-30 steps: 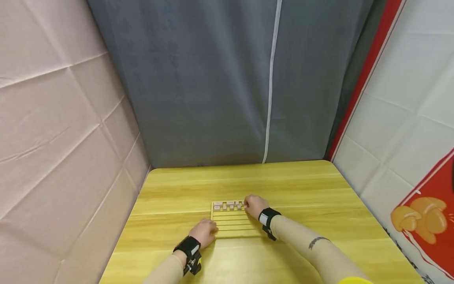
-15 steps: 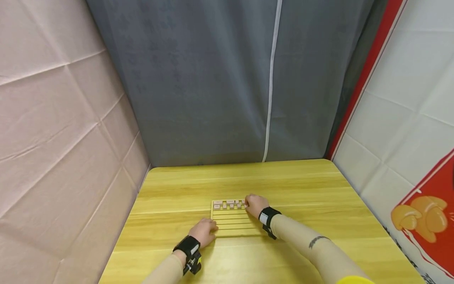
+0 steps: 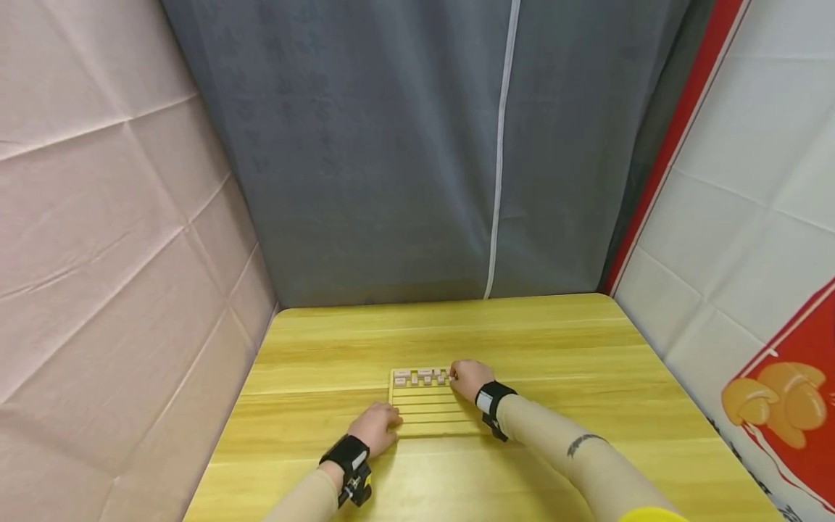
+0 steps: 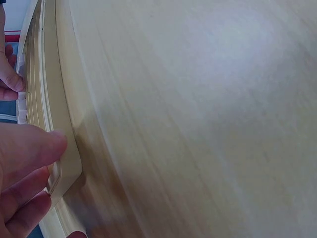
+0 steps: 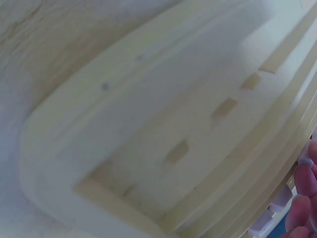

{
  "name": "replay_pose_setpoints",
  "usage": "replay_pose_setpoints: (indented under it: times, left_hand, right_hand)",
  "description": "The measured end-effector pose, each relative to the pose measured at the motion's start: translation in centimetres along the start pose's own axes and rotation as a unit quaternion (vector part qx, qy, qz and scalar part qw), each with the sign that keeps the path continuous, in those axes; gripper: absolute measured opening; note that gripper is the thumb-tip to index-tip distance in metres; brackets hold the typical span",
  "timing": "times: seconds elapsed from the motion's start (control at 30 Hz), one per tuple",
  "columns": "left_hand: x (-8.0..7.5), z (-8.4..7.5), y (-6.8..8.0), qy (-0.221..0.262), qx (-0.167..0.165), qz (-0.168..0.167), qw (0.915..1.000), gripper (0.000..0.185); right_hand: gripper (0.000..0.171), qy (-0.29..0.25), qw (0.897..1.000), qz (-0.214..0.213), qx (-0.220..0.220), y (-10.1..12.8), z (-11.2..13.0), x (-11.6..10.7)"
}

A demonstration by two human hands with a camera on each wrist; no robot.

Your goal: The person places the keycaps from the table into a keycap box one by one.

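Observation:
In the head view, a pale wooden rack [image 3: 424, 408] with parallel ridges lies on the table. Two rows of small pale pink tiles [image 3: 401, 381] with tiny marks line its far side. My left hand [image 3: 375, 426] grips the near left corner; in the left wrist view its thumb [image 4: 49, 146] rests on the rim, other fingers beside the corner. At the far right of the rows is my right hand [image 3: 471, 379], fingers bent together. The right wrist view catches its fingertips [image 5: 305, 181] at the edge, pinching a small pale tile [image 5: 305, 157].
The yellow wood-grain table [image 3: 326, 348] reaches a grey curtain [image 3: 391, 181] at the back. A pinkish cloth wall [image 3: 117, 254] stands on the left, a white one [image 3: 730, 196] with a red printed picture on the right. Both wrists wear black straps [image 3: 494, 400].

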State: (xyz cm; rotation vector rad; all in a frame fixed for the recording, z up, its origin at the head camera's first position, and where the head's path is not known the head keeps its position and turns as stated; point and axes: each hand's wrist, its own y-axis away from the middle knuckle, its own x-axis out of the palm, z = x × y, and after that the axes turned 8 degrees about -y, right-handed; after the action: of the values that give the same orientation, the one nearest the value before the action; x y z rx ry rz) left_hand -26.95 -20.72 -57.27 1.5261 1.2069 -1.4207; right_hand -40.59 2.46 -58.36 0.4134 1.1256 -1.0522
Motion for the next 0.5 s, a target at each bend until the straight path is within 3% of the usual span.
replay_pose_setpoints:
  times: [0.3,0.5]
  left_hand:
    - [-0.1,-0.3,-0.4,0.008,0.011,-0.008,0.9999,0.022]
    - [-0.4,-0.1,-0.1,0.013,0.001,0.005,0.9999,0.022]
  right_hand:
    - [0.006,-0.033,0.999,0.023,0.030,0.6,0.0,-1.6]
    - [0.013,-0.071,0.995,0.050,0.042,0.7,-1.6,-3.7]
